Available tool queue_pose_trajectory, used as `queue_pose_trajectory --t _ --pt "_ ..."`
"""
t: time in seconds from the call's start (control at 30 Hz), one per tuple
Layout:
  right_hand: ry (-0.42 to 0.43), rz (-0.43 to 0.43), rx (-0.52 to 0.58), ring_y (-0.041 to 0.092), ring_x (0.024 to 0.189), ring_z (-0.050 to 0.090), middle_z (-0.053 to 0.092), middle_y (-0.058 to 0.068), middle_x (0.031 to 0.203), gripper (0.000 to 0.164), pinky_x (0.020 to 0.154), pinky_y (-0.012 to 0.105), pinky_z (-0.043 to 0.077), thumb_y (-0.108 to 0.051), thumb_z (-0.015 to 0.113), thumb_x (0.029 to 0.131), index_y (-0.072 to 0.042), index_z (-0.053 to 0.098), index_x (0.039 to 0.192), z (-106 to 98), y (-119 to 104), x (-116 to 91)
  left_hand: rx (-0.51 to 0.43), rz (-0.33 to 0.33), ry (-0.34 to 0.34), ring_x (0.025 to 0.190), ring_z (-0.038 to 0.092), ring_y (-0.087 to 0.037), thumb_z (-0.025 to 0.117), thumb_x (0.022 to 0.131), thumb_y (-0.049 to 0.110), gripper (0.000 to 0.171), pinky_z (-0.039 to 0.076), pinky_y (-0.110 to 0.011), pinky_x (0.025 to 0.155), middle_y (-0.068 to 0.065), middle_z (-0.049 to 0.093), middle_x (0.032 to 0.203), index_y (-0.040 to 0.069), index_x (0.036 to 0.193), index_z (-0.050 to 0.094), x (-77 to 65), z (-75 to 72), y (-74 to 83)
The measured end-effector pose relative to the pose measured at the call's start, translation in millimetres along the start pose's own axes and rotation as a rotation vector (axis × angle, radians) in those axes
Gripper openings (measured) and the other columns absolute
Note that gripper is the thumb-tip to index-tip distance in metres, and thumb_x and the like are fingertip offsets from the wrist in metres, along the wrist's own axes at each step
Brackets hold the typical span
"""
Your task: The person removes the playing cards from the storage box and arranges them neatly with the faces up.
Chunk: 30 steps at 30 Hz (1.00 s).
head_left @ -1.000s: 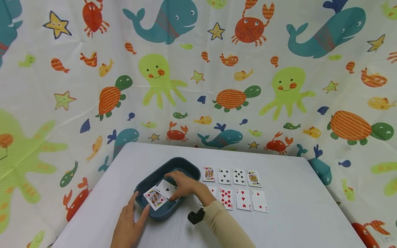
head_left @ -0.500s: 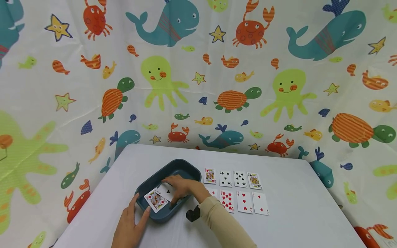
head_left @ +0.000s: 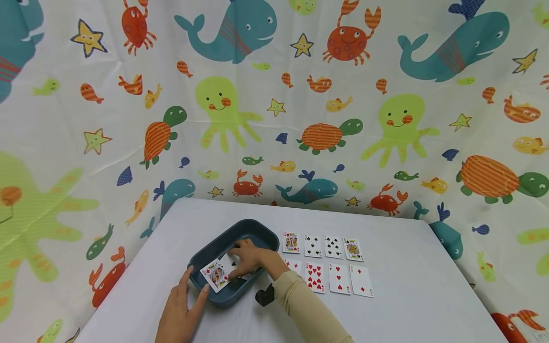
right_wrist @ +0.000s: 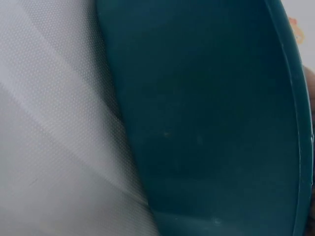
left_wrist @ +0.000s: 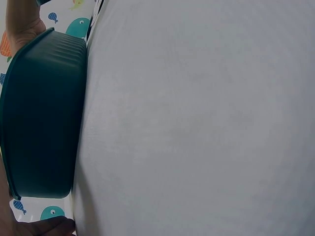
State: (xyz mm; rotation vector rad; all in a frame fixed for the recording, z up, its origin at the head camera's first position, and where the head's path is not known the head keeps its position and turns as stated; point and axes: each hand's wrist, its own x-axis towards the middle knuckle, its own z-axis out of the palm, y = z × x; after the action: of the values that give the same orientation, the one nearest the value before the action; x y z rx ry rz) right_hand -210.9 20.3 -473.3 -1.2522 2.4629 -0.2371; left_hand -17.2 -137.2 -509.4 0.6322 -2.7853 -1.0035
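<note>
The dark teal plastic tub (head_left: 223,301) stands on the table with loose playing cards inside. A face card with red diamonds (head_left: 214,275) lies uppermost at its near end, partly over a club card (head_left: 228,261). My left hand (head_left: 182,305) is at the near left corner, thumb and fingers spread against the tub's outside. Reaching into the tub, my right hand (head_left: 245,259) has curled fingers and thumb at opposite edges of the club card. In the left wrist view the tub's outer wall (left_wrist: 44,113) rises beside fingers (left_wrist: 47,226). The right wrist view is mostly tub wall (right_wrist: 211,118).
Right of the tub, face-up cards lie in two rows: a back row with a king of hearts (head_left: 291,242), and a front row including a heart card (head_left: 315,277). The right forearm partly covers the front row's left card (head_left: 293,265). A patterned curtain (head_left: 274,95) hangs behind.
My right hand's fingers and thumb have shifted slightly left over the club card, toward the face card, and drawn closer together. My left hand stays at the tub's corner.
</note>
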Motion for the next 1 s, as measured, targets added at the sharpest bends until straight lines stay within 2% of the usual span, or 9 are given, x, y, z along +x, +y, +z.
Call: queue_pose_trajectory --t 0.2,0.3,0.47,0.6,0.77,0.87,1.0 --pt "0.029 0.037 -0.087 0.023 0.143 0.034 0.038 0.008 0.158 0.074 0.112 0.037 0.040 -0.056 0.077 0.085 -0.024 0.055 0.148 -0.6 -4.3 -1.0 -0.007 0.009 0.004 0.126 0.051 -0.056 0.047 0.100 0.066 0.084 0.044 -0.069 0.100 -0.039 0.045 0.141 0.016 0.162 0.019 -0.7 -1.0 0.3" --pt "0.043 0.084 -0.122 0.022 0.140 0.034 0.040 0.006 0.155 0.076 0.111 0.037 0.043 -0.062 0.074 0.085 -0.022 0.056 0.147 -1.1 -8.5 -1.0 -0.002 0.024 0.016 0.126 0.051 -0.056 0.048 0.100 0.065 0.084 0.043 -0.068 0.100 -0.039 0.045 0.141 0.015 0.162 0.020 -0.6 -1.8 0.0" --pt "0.086 0.147 -0.107 0.023 0.137 0.037 0.044 0.008 0.152 0.079 0.111 0.039 0.043 -0.067 0.069 0.086 -0.015 0.058 0.145 -2.3 -12.5 -2.2 -0.011 0.057 0.054 0.126 0.052 -0.054 0.050 0.101 0.061 0.080 0.043 -0.068 0.101 -0.038 0.047 0.139 0.015 0.161 0.022 -1.7 -2.8 -1.4" --pt "0.102 0.096 -0.037 0.025 0.140 0.037 0.042 0.008 0.156 0.086 0.113 0.040 0.041 -0.059 0.081 0.081 -0.017 0.051 0.151 -6.0 -6.0 -4.8 -0.012 0.062 0.052 0.125 0.052 -0.055 0.051 0.102 0.060 0.080 0.043 -0.068 0.100 -0.039 0.047 0.139 0.014 0.161 0.022 -1.5 -3.4 -1.2" --pt "0.025 -0.021 0.013 0.027 0.153 0.026 0.029 0.006 0.166 0.108 0.121 0.040 0.031 -0.042 0.095 0.070 -0.018 0.038 0.159 -11.4 3.5 -6.7 0.004 0.021 0.023 0.126 0.051 -0.056 0.049 0.101 0.063 0.082 0.043 -0.069 0.100 -0.039 0.046 0.141 0.015 0.162 0.020 -1.3 -4.9 -0.1" --pt "-0.012 -0.063 0.011 0.025 0.153 0.026 0.030 0.005 0.167 0.109 0.122 0.037 0.029 -0.037 0.096 0.070 -0.017 0.036 0.159 -11.0 7.3 -6.7 0.000 0.010 0.013 0.127 0.051 -0.056 0.049 0.100 0.065 0.084 0.043 -0.069 0.101 -0.039 0.045 0.141 0.015 0.162 0.020 -1.8 -4.1 0.6" --pt "-0.031 -0.066 0.028 0.020 0.150 0.032 0.038 0.001 0.162 0.104 0.120 0.034 0.031 -0.033 0.096 0.072 -0.017 0.039 0.158 -10.4 10.5 -7.3 -0.005 0.014 0.011 0.126 0.051 -0.056 0.048 0.100 0.066 0.085 0.043 -0.069 0.100 -0.038 0.046 0.141 0.015 0.161 0.021 -2.8 -2.5 2.5"
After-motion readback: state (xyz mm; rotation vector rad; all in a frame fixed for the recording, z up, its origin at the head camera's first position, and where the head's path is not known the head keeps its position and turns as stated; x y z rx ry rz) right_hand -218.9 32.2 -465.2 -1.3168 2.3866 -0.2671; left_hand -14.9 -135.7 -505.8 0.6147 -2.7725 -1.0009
